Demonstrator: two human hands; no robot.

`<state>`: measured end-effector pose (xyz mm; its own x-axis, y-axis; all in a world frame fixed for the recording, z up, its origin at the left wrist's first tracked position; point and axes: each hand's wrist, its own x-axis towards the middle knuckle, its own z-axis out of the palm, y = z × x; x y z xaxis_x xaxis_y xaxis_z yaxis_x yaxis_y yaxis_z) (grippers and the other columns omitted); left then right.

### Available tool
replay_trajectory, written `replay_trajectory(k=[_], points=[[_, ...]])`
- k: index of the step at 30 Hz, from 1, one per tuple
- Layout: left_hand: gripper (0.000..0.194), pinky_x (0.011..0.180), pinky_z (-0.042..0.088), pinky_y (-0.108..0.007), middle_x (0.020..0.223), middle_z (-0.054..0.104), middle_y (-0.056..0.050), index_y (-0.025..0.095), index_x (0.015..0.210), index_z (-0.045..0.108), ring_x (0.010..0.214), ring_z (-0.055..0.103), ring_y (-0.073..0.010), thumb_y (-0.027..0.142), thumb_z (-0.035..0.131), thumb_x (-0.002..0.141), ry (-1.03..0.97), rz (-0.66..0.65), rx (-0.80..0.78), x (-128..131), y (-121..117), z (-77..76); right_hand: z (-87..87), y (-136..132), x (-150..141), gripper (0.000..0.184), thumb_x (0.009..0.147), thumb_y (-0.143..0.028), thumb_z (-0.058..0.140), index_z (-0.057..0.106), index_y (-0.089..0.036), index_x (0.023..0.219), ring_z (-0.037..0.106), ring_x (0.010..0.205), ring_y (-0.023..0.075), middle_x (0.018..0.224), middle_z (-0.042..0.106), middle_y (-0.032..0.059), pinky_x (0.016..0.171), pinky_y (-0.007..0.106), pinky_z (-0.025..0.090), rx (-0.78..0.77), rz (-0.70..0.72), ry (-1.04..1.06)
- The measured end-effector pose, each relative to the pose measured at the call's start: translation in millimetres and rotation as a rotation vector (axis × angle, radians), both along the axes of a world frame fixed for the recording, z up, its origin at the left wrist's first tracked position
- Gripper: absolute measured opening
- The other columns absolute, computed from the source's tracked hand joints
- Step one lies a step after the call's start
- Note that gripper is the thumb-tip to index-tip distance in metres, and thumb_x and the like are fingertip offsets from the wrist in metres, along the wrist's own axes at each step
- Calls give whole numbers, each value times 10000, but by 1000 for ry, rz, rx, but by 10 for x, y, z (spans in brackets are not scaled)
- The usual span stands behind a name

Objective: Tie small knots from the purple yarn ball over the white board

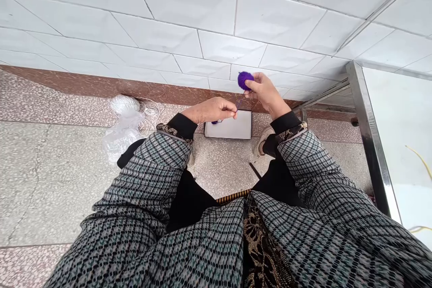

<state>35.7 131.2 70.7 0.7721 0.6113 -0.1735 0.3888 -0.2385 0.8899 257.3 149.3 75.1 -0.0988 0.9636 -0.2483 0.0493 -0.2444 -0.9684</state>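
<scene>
A small purple ball of yarn [245, 80] is gripped in my right hand [265, 92], its thumb pressed on the near side. From the ball a purple strand [240, 101] runs down to my left hand [218, 110], whose fingers are pinched on it. Below my hands a shallow white box [236, 127] with a dark rim lies on the floor. Partly hidden under my left hand, a bit of purple yarn [215, 122] shows at the box's left end.
At the left on the floor are a white ball of yarn [124, 104], loose white cord [152, 114] and a clear plastic bag [123, 132]. A white tiled wall [202, 4] rises in front. A metal-framed table [398, 144] stands close on the right.
</scene>
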Motion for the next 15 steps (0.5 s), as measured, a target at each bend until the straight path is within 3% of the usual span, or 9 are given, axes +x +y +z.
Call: replay_trajectory(k=[2,5,7,9,10,12,15], points=[[210,665,421,-261,721,651,-2,173,835,747,626,535,-121,350,635,844,-25,36,3,-27,-12,36,-25,-28,-26,367,881,-141,776,441,-234,998,565,576,71,840,602,-47,543,191,494,-44,77,-147],[228,693,439,-264,761,685,-25,156,850,742,676,555,-134,353,628,843,-64,223,50,-86,13,62,-1,-111,-35,365,814,-37,770,497,-213,982,571,570,82,797,610,-46,518,194,473,-95,410,-295],[218,720,446,-273,783,699,-34,151,838,733,709,566,-144,337,619,836,-77,343,81,-120,52,44,47,-160,-17,373,778,-38,802,531,-197,979,606,610,87,829,641,-29,553,201,512,-121,661,-230],[204,726,438,-282,760,681,-26,153,804,718,711,558,-148,324,611,832,-61,424,106,-137,90,6,109,-180,15,412,761,-109,860,540,-190,1007,640,663,84,922,671,-2,604,212,557,-101,763,-36],[199,715,427,-283,726,656,-14,157,790,712,694,542,-147,323,611,833,-44,449,115,-136,102,-15,142,-177,35,448,763,-175,891,539,-192,1041,655,693,86,973,677,10,628,217,572,-71,733,70],[195,686,401,-283,676,611,5,163,779,710,654,504,-140,323,614,838,-10,438,113,-112,105,-43,199,-145,70,542,786,-334,923,532,-209,1141,674,750,95,1041,672,21,659,221,587,10,533,221],[186,669,404,-278,675,614,12,170,787,731,624,498,-130,314,625,839,5,219,32,-37,58,-28,213,-68,88,584,848,-442,886,508,-258,1254,677,784,103,1040,648,1,668,220,585,85,193,224]])
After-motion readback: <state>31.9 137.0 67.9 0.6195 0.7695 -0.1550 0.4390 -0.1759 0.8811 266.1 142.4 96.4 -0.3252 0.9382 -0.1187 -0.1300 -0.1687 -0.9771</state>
